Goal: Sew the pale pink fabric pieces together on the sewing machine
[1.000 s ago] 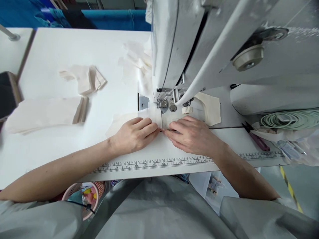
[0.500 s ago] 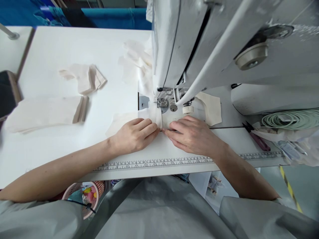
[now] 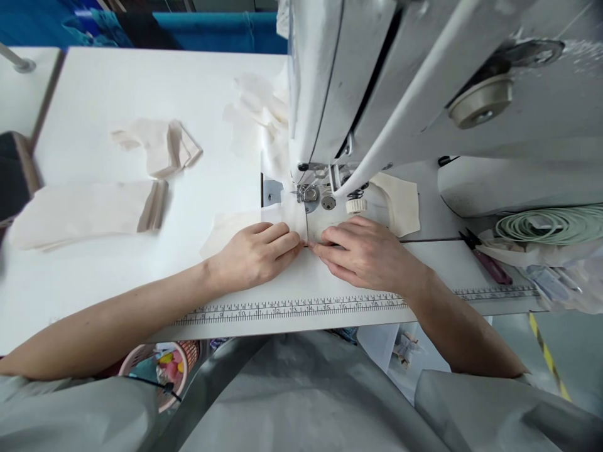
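Observation:
A pale piece of fabric (image 3: pixel 245 223) lies partly under the presser foot (image 3: pixel 308 193) of a white sewing machine (image 3: pixel 315 81). At its near corner, my left hand (image 3: pixel 259 254) is closed, thumb and fingers pinching the cloth. Just right of it, my right hand (image 3: pixel 365 254) has its thumb and index fingertips at the same fabric edge, also closed in a pinch. The two hands' fingertips almost meet below the needle area. A cream fabric piece (image 3: pixel 400 204) rests on the machine bed behind my right hand.
Stacked fabric strips (image 3: pixel 89 210) and a folded cloth bundle (image 3: pixel 162 147) lie at left. A ruler tape (image 3: pixel 292 309) runs along the table's front edge. Thread snips (image 3: pixel 487 258) and a coil of green cord (image 3: pixel 551 226) are at right. A pink basket (image 3: pixel 186 361) stands below.
Hardly anything differs. Both hands keep their pinch at the fabric's edge, and the view has shifted very slightly.

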Available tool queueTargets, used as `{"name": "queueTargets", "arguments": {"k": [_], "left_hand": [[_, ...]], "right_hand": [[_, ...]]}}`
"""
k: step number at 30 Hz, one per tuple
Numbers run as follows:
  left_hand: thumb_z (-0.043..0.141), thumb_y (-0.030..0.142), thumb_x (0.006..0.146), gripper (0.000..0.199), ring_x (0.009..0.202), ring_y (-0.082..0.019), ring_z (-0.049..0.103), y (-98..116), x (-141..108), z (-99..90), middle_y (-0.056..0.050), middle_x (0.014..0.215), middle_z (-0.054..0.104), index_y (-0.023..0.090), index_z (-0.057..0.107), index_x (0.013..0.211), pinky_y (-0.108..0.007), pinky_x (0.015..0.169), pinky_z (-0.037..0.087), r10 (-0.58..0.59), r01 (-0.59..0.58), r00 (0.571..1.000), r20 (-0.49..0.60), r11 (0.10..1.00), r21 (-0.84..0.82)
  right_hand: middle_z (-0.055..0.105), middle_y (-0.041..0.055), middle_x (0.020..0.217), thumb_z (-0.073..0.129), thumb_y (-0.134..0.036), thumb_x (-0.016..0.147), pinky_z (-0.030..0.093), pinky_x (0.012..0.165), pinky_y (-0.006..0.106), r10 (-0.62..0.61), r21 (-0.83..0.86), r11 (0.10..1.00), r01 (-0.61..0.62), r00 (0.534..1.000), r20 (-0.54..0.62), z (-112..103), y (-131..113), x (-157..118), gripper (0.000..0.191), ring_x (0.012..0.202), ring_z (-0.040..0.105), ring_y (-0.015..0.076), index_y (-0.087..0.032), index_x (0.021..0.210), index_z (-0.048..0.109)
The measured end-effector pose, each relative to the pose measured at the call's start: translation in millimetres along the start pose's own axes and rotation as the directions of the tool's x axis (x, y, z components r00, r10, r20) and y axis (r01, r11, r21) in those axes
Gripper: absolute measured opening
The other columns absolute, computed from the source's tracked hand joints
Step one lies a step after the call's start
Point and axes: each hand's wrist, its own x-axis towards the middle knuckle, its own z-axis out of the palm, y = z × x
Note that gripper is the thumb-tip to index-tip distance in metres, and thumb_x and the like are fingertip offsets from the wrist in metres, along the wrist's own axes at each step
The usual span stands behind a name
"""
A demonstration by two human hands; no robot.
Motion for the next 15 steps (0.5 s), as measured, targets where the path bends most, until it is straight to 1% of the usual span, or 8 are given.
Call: {"name": "queueTargets", "arguments": {"k": [4, 10, 13, 15], "left_hand": [[0.05, 0.011, 0.096, 0.01, 0.075, -0.015, 0.057, -0.3, 1.5, -1.0, -0.003, 0.09, 0.067, 0.015, 0.057, 0.091, -0.03, 0.059, 0.044, -0.004, 0.004, 1.0, 0.005, 1.0, 0.0], [0.052, 0.014, 0.096, 0.008, 0.075, -0.015, 0.057, -1.1, 0.0, 3.1, -0.004, 0.09, 0.068, 0.014, 0.058, 0.091, -0.03, 0.057, 0.043, -0.052, 0.052, 0.998, -0.018, 0.998, -0.028], [0.053, 0.016, 0.096, 0.01, 0.074, -0.014, 0.057, -1.8, -0.8, 5.2, -0.003, 0.088, 0.067, 0.015, 0.058, 0.087, -0.029, 0.057, 0.043, -0.097, 0.094, 0.995, -0.037, 0.993, -0.067], [0.054, 0.016, 0.096, 0.01, 0.074, -0.015, 0.057, -2.6, -0.6, 5.2, -0.003, 0.087, 0.067, 0.015, 0.058, 0.087, -0.028, 0.057, 0.043, -0.093, 0.09, 0.995, -0.038, 0.993, -0.078]], "right_hand": [[0.066, 0.0045, 0.092, 0.044, -0.015, 0.101, 0.038, 0.073, 0.032, 0.001, 0.059, 0.998, 0.0, 1.0, -0.024, 1.4, 4.2, -2.2, 0.025, 0.078, 0.059, 0.016, -0.014, 0.111, 0.067], [0.065, 0.0041, 0.088, 0.043, -0.015, 0.099, 0.037, 0.071, 0.032, 0.006, 0.037, 0.999, -0.006, 1.0, -0.009, 1.6, 3.8, -1.8, 0.028, 0.075, 0.056, 0.0162, -0.015, 0.119, 0.064], [0.064, 0.0043, 0.089, 0.044, -0.015, 0.098, 0.037, 0.071, 0.033, 0.003, 0.009, 1.0, -0.003, 1.0, -0.001, 1.2, 2.4, -0.8, 0.027, 0.074, 0.055, 0.0167, -0.015, 0.114, 0.066], [0.064, 0.0041, 0.088, 0.045, -0.016, 0.098, 0.036, 0.07, 0.033, 0.004, -0.005, 1.0, -0.004, 1.0, 0.0, 1.2, 1.4, -0.2, 0.025, 0.073, 0.055, 0.0166, -0.015, 0.11, 0.067]]}}
